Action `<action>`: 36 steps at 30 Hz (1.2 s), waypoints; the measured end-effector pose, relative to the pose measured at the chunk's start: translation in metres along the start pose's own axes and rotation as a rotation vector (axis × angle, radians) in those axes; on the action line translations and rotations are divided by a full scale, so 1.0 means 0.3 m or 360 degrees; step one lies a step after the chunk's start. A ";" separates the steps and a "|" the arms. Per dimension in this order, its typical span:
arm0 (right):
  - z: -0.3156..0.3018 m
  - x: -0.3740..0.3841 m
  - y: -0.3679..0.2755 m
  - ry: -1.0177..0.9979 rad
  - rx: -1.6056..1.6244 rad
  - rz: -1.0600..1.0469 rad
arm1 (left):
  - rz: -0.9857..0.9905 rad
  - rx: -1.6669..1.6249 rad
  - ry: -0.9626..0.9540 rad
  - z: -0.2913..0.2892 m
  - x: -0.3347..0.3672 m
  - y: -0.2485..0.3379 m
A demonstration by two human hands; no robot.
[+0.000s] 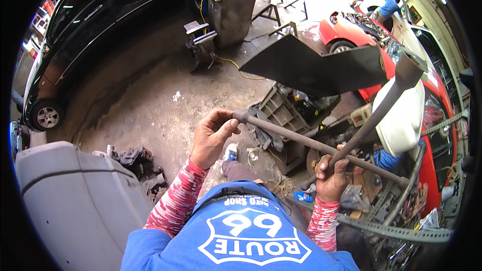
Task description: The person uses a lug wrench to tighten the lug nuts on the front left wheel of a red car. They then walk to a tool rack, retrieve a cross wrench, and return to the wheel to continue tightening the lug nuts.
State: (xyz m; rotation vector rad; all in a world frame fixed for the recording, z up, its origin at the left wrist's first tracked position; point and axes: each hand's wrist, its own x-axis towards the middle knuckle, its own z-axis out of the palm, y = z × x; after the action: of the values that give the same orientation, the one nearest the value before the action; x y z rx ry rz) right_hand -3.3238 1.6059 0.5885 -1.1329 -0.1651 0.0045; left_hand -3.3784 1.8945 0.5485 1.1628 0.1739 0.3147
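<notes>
A brown, worn four-way lug wrench is held up in front of me, its bars crossing near my right hand. My right hand is closed around the wrench close to that crossing. At the socket on the wrench's left end, my left hand has its thumb and fingers pinched. The socket nearest the camera looms large at the upper right. Both forearms wear red and white patterned sleeves.
A black car stands at far left, a red car at right with its engine bay exposed. Below the wrench lie a grey crate and cluttered parts. A grey body panel fills the lower left. Another person bends at upper right.
</notes>
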 end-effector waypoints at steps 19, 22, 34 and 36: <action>0.489 0.833 0.270 -0.0155 0.0294 0.0260 | 0.0049 -0.0475 -0.0177 -0.306 0.960 0.174; 0.597 0.956 0.333 -0.0125 0.0340 0.0258 | 0.0011 -0.0420 -0.0359 -0.388 1.136 0.207; 1.147 1.405 0.660 0.0462 0.0198 0.0223 | -0.0321 0.0181 -0.0464 -1.031 1.820 0.367; 1.200 1.461 0.717 0.0502 0.0136 0.0236 | -0.0370 0.0284 -0.0398 -1.119 1.895 0.364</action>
State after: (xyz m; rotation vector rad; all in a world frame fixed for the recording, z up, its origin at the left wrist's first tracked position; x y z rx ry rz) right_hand -2.9216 2.0600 0.5998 -1.0443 0.1986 -0.0349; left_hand -2.9583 2.4149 0.5336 1.3331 0.1177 -0.0537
